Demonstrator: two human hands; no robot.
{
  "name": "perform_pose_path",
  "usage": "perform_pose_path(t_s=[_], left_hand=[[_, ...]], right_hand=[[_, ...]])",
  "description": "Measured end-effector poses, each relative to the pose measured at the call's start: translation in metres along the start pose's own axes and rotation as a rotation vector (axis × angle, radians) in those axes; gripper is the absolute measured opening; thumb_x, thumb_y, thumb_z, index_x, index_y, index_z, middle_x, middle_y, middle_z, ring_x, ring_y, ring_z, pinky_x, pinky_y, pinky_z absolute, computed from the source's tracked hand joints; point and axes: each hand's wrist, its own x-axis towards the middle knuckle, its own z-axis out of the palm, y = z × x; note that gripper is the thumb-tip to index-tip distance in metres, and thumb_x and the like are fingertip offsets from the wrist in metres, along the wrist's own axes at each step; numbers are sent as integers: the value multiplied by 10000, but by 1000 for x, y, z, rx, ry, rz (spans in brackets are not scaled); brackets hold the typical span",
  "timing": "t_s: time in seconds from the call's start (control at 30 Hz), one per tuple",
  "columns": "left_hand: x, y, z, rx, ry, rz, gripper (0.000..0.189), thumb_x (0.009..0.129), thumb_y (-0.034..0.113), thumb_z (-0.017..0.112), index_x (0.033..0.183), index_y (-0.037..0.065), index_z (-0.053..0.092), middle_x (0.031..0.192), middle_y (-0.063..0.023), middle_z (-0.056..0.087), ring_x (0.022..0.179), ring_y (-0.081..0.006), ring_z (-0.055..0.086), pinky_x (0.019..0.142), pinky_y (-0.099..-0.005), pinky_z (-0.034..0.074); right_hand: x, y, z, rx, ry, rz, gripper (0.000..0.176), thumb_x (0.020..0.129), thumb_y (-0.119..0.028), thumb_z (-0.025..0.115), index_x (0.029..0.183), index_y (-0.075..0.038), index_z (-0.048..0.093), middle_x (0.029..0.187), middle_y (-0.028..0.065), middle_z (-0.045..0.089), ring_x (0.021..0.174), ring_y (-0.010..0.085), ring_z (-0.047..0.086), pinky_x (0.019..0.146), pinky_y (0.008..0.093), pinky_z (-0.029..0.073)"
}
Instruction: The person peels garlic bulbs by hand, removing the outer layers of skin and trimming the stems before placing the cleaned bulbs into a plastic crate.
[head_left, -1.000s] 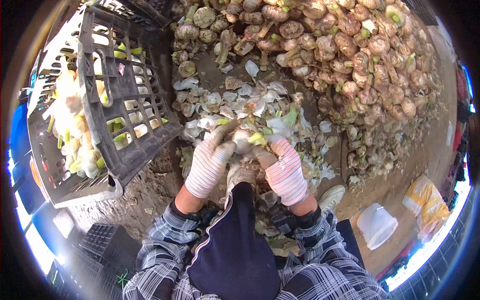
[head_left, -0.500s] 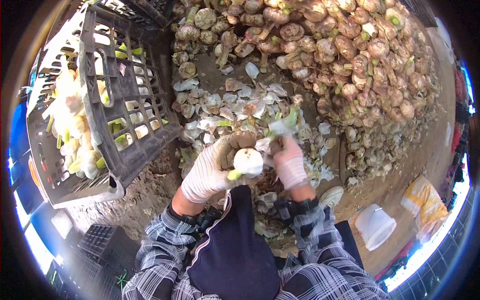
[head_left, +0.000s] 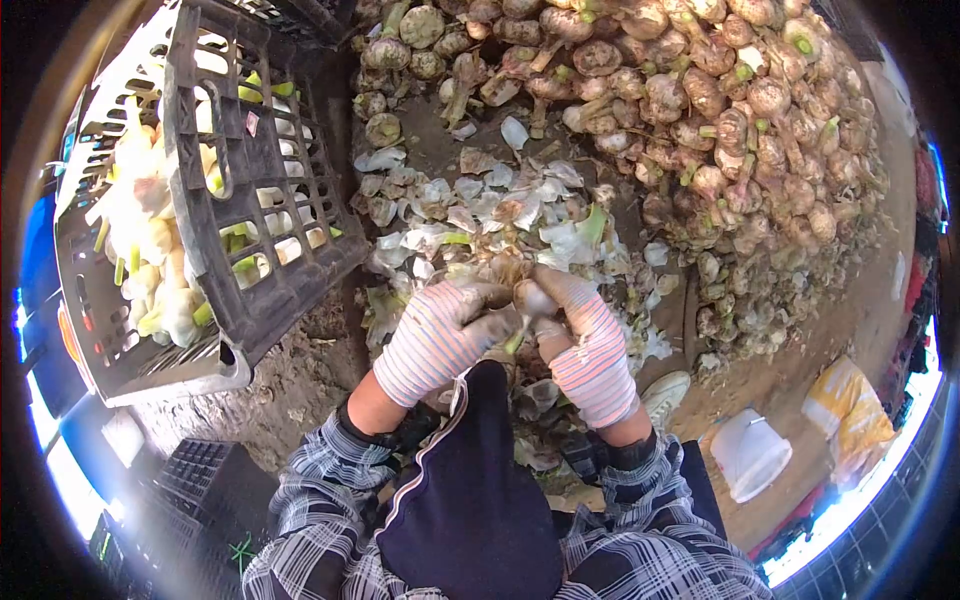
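One left hand, one right hand, both clamped on one bulb, one crate

A pale bulb with green stalk lies clasped between left hand and right hand.

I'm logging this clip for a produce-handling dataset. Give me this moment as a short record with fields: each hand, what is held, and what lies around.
left hand: gloved, gripping the bulb from its left
right hand: gloved, gripping the same bulb from its right
bulb: between both hands, partly hidden by fingers
peels: pale loose skins on the ground beyond the hands
pile: brownish unpeeled bulbs, upper right
crate: dark plastic, tilted, at left
peeled bulbs: white, inside the crate
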Motion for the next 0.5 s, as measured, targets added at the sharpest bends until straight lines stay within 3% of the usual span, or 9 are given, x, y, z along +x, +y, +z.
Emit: perform_pose_path(t_s=[0.03,0.1,0.17,0.27,0.3,0.37,0.43,0.5], left_hand=[[4,8,1,27,-23,-27,286,828,227,691,997,-4,685,903,-213,673,866,-383,655,767,-432,518],[9,13,2,94,-84,-82,269,824,226,662,958,-7,665,861,-251,646,834,-420,632,724,-469,501],[7,8,7,165,-8,-26,267,817,220,659,952,-11,661,858,-257,639,812,-425,621,717,-464,501],[7,-4,10,176,16,-80,277,801,179,628,986,-19,682,893,-217,677,819,-353,658,750,-418,522],[8,-6,9,165,11,-119,290,795,161,613,1005,-23,693,912,-196,698,828,-316,680,769,-396,532],[9,4,5,-303,52,-366,305,795,148,577,1006,-44,686,901,-159,708,801,-243,671,763,-363,529],[5,1,10,-637,109,-499,336,796,139,532,1015,-72,676,876,-86,702,781,-130,622,747,-301,515],[3,-8,11,-473,112,-503,337,793,134,537,1023,-70,675,867,-75,697,797,-130,622,753,-286,511]], right_hand=[[5,-11,0,-56,18,-59,518,754,38,626,1270,36,583,1179,219,632,1074,394,614,963,394,483],[11,-20,-3,-202,4,-174,552,718,51,625,1268,36,582,1167,226,630,1060,411,608,947,420,486],[14,-24,-2,-304,5,-225,598,663,43,635,1259,36,581,1142,246,623,1033,445,587,927,454,486],[8,-9,3,-235,8,-192,550,732,24,647,1277,32,579,1180,206,643,1088,373,610,968,404,475],[4,-3,7,19,7,-31,544,760,26,646,1299,29,571,1203,190,641,1113,335,605,980,383,468],[-4,4,13,525,5,291,533,816,28,642,1341,22,555,1250,158,638,1161,259,595,1005,340,454],[-4,5,7,544,-50,380,550,853,50,620,1392,16,514,1295,139,613,1187,211,569,1020,310,436],[6,1,2,461,-136,462,579,883,57,575,1448,15,456,1338,150,588,1172,198,575,1019,293,432]])
